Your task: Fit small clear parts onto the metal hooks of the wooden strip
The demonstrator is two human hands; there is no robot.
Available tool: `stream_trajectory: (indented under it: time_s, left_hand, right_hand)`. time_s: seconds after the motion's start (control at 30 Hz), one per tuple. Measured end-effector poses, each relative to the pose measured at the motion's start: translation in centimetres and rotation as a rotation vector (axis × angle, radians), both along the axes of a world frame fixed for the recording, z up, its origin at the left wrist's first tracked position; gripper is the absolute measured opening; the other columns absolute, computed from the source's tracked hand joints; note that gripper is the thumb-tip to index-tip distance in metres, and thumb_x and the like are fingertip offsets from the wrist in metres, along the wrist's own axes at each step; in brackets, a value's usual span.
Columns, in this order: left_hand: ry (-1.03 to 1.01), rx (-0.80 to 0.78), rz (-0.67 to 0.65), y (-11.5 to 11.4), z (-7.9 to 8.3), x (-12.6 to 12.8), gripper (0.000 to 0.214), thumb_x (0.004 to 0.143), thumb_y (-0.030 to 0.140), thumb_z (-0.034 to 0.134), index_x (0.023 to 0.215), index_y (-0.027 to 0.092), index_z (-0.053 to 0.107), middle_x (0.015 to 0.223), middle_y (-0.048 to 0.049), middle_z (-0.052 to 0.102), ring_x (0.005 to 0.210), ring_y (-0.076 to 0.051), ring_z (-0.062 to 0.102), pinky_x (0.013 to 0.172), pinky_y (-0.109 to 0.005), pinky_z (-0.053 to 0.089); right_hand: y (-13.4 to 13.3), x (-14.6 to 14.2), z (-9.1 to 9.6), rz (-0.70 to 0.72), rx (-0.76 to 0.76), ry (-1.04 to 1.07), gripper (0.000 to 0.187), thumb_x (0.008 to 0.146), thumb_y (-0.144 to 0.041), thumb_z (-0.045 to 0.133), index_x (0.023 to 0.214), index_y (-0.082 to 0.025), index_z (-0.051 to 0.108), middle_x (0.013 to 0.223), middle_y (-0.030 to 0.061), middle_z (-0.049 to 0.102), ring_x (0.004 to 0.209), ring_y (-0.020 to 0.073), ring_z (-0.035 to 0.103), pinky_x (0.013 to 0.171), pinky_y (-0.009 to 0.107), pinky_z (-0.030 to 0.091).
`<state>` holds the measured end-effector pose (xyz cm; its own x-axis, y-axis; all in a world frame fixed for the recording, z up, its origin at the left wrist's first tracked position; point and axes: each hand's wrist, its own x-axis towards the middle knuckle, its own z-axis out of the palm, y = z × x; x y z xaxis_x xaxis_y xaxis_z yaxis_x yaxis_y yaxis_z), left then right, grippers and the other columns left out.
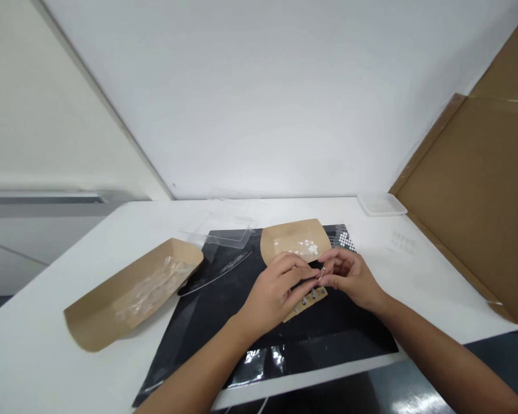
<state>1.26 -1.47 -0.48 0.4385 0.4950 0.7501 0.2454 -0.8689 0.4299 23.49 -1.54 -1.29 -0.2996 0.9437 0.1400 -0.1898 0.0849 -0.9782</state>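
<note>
At the middle of the black mat [224, 310], my left hand [278, 290] and my right hand [349, 279] meet fingertip to fingertip. Between their pinched fingers is a small, thin, shiny piece [322, 273], too small to name. Just below the fingers lies a tan strip [297, 311] bearing several small, round, greyish metallic bits, partly covered by my left hand. Behind the hands, a shallow brown paper tray [285, 234] holds small white pieces [308, 247]. A cluster of white round dots [346, 240] shows beside it, above my right hand.
A longer brown paper tray [99, 305] with clear plastic packets [155, 287] stands on the left. Clear plastic [228, 230] lies at the mat's back edge. A translucent shallow container [382, 204] sits at the back right, beside a tall cardboard panel [479, 207].
</note>
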Motion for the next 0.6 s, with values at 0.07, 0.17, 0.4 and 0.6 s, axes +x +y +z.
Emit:
stream_trajectory:
  time_s: [0.07, 0.17, 0.4, 0.6]
  left_hand:
    - [0.004, 0.018, -0.008, 0.1, 0.0, -0.1, 0.022, 0.096, 0.015, 0.076, 0.118, 0.018, 0.072, 0.100, -0.0067, 0.072, 0.096, -0.019, 0.068, 0.085, -0.035, 0.058]
    - [0.014, 0.047, -0.005, 0.4, 0.2, -0.2, 0.020, 0.095, 0.016, 0.077, 0.115, 0.018, 0.074, 0.094, -0.0049, 0.073, 0.093, -0.019, 0.067, 0.084, -0.035, 0.058]
    - [0.103, 0.123, 0.102, 0.7, 0.8, -0.9, 0.008, 0.097, 0.017, 0.074, 0.105, 0.018, 0.074, 0.087, -0.0034, 0.075, 0.090, -0.020, 0.065, 0.084, -0.036, 0.059]
    - [0.109, 0.105, 0.231, 1.5, 0.4, -1.6, 0.013, 0.102, 0.016, 0.065, 0.107, 0.018, 0.076, 0.093, -0.0065, 0.078, 0.093, -0.023, 0.066, 0.088, -0.040, 0.059]
  right_hand:
    - [0.0, 0.0, 0.0, -0.005, 0.011, -0.024, 0.039, 0.071, -0.029, 0.098, 0.103, -0.024, 0.076, 0.077, -0.0031, 0.074, 0.069, 0.0125, 0.072, 0.064, 0.023, 0.057]
    - [0.0, 0.0, 0.0, -0.021, 0.033, -0.054, 0.039, 0.073, -0.031, 0.098, 0.104, -0.024, 0.076, 0.077, -0.0031, 0.073, 0.073, 0.0139, 0.074, 0.067, 0.025, 0.059]
    - [0.6, 0.7, 0.0, -0.177, 0.196, -0.228, 0.040, 0.078, -0.038, 0.093, 0.110, -0.025, 0.073, 0.085, 0.0005, 0.076, 0.081, 0.0189, 0.077, 0.069, 0.030, 0.061]
    - [1.6, 1.8, -0.4, -0.290, 0.507, -0.547, 0.031, 0.091, -0.033, 0.082, 0.119, -0.028, 0.072, 0.100, 0.0041, 0.080, 0.086, 0.0197, 0.076, 0.063, 0.029, 0.057]
